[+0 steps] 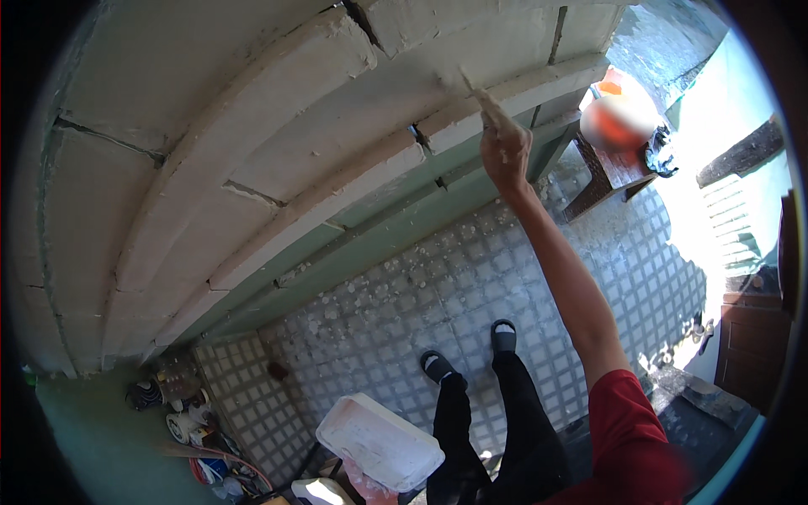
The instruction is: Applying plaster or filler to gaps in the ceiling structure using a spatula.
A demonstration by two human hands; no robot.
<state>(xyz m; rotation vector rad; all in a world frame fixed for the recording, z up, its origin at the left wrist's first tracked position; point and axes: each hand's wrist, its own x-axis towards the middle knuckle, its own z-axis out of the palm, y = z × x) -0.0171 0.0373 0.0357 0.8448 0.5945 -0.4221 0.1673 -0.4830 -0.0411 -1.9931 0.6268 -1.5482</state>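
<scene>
My right hand [507, 151], smeared with pale paste, is raised to the pale, blocky wall [303, 126] with a thin putty knife [471, 82] in its grip, the blade at a ledged section. Gaps and cracks run between the blocks and along the curved ledges. Low in the view, my left hand [370, 478] looks pinkish and holds a white rectangular tray [379, 433] with pale residue inside, mostly hiding its fingers.
A wooden table [589, 189] at right bears a blurred red object and dark plastic. Clutter [202, 429] lies lower left by a green wall [93, 429]. Speckled patterned tiles [379, 311] surround my feet. A wooden door [741, 345] stands far right.
</scene>
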